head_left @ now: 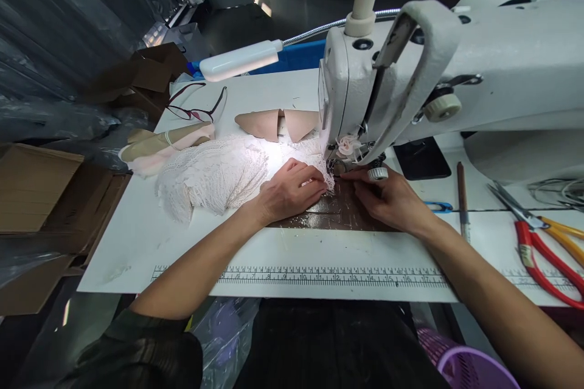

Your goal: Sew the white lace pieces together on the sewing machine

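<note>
White lace fabric lies bunched on the sewing table, its right edge reaching under the sewing machine. My left hand rests on that edge with curled fingers, gripping the lace just left of the needle area. On the other side, my right hand is closed, its index finger stretched to the presser foot; whatever its fingertips hold is too small to make out. A pale pink fabric flower sits on the machine head by the needle. Brown tape covers the table beneath both hands.
Eyeglasses, tan cut pieces and a rolled tan cloth lie behind the lace. At right are a phone, a pen, a blue clip and scissors. A lamp hangs above.
</note>
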Motion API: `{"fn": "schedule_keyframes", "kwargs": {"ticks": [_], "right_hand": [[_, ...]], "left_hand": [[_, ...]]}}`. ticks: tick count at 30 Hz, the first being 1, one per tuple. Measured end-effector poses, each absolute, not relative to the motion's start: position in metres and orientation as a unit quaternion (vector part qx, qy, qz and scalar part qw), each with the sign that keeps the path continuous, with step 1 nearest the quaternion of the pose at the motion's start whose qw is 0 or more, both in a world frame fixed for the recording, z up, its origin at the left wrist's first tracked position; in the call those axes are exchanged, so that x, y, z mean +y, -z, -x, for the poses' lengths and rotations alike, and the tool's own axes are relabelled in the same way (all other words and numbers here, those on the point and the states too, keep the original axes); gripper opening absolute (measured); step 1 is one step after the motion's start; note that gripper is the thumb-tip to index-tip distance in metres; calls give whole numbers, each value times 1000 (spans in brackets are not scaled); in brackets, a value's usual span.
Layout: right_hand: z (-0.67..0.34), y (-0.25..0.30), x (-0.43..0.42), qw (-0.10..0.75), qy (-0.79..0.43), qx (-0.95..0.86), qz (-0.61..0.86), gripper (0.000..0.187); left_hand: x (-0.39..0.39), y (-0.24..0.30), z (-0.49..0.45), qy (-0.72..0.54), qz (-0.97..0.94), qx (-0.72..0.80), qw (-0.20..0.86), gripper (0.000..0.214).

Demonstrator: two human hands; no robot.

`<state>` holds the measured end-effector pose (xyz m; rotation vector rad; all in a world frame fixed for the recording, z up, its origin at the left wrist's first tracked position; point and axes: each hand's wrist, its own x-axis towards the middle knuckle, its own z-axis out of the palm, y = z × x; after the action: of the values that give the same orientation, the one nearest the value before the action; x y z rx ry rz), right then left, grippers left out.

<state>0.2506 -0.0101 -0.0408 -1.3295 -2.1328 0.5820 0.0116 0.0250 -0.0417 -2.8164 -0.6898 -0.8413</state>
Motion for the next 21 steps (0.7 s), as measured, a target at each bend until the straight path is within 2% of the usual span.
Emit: {"fn": "schedule_keyframes", "kwargs": {"ticks": [4,11,21], "right_hand": [[-248,44,-11,272,-192,-805,491,36],[-246,50,-11,214,-100,-863,447,43],[-245,52,-10,211,-68,-870,441,41]], "left_hand": [[24,43,-13,272,935,-219,56,14],[23,45,-13,262,938,-202,103,13],[21,48,-12,241,943,-203,109,13]]}}
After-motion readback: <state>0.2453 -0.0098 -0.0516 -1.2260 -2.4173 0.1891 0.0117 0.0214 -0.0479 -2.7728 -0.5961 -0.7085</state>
